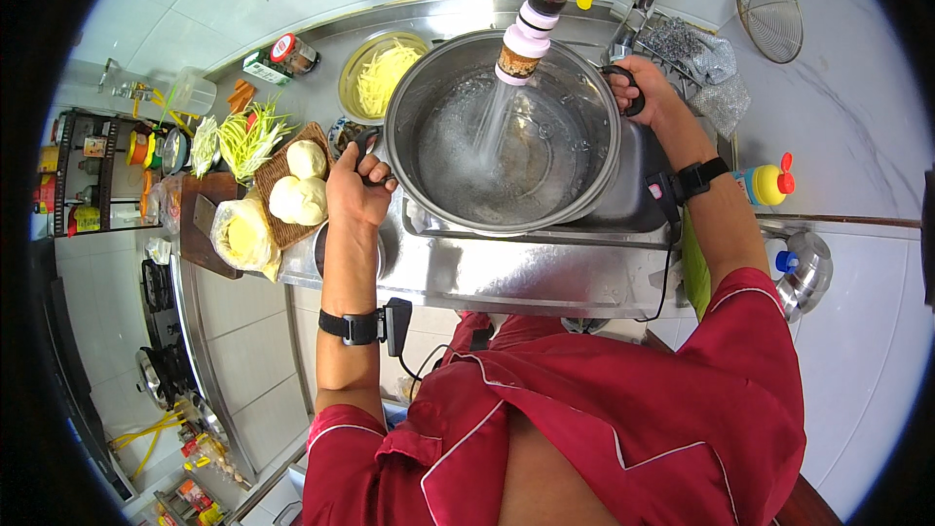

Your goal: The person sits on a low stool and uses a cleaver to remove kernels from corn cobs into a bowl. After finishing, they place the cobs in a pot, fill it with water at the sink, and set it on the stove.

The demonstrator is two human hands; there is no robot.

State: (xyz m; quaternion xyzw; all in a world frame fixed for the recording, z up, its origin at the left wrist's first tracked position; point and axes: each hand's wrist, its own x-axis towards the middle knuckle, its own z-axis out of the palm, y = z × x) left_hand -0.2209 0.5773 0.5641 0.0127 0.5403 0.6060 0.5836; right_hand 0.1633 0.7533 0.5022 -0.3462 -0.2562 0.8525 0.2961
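A large stainless steel pot (398, 183) is over the sink under the faucet. Water pours into it from a pink and white faucet filter (523, 47), and the liquid inside is bubbly. My left hand (361, 186) grips the black handle on the pot's left side. My right hand (646, 91) is closed around the opposite black handle (627, 89). Close beyond my left hand, a bowl of pale yellow shreds (385, 78) stands on the steel counter. Round pale dough-like pieces (298, 197) rest on a woven tray (281, 226) beside my left wrist.
A wooden board (208, 193), an open plastic bag with yellow contents (245, 234) and cut green-white stalks (252, 139) lie at the left. Jars (294, 53) stand behind. A wire strainer (769, 13) hangs at the right wall, above a yellow bottle with a red cap (767, 184). Steel sink (643, 168) walls surround the pot's right side.
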